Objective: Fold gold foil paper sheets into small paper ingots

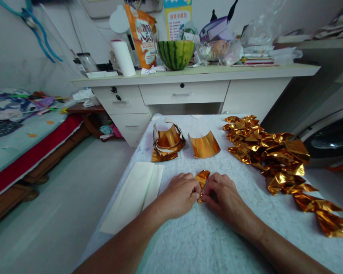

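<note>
Between my two hands is a small piece of shiny gold foil paper, partly folded, its lower part hidden behind fingers. My left hand pinches its left side. On the right side, the closed fingers of my right hand grip its edge low down. Beyond them a single curved sheet of gold foil paper lies on the cloth. To its left stands a curled stack of gold foil sheets. A long heap of folded gold foil pieces spreads along the right.
White paper sheets lie left on the cloth-covered table. Behind stands a white desk bearing a watermelon half, an orange snack bag and a paper roll. A bed is at left, a washing machine at right.
</note>
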`<state>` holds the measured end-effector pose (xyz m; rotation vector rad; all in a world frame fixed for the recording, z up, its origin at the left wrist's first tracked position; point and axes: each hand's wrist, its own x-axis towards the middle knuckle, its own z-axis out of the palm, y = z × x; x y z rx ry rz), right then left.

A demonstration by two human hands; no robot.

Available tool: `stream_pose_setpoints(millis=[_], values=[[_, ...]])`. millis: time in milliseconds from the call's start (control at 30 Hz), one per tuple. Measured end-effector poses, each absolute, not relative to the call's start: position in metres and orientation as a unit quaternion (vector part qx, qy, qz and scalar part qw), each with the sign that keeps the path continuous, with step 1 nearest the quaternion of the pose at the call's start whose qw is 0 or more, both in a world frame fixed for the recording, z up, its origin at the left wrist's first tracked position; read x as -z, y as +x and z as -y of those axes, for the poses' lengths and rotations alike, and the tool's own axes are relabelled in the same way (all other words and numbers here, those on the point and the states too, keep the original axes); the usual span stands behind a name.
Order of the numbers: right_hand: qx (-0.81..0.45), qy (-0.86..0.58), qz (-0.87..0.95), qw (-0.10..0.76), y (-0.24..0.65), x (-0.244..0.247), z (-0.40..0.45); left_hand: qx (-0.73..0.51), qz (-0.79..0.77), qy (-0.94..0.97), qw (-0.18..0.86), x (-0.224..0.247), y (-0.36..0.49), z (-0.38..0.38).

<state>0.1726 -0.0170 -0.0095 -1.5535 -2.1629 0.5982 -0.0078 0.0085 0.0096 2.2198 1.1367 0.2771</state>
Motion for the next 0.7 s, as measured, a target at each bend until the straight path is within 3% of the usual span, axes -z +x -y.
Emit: stream_pose_setpoints(millis=[700], values=[[-0.185,-0.562,0.778,0.210,0.1723,0.0142,0.0190,-0.109,-0.449,0.838,0.291,-0.0058,-0.0054,-0.0063]])
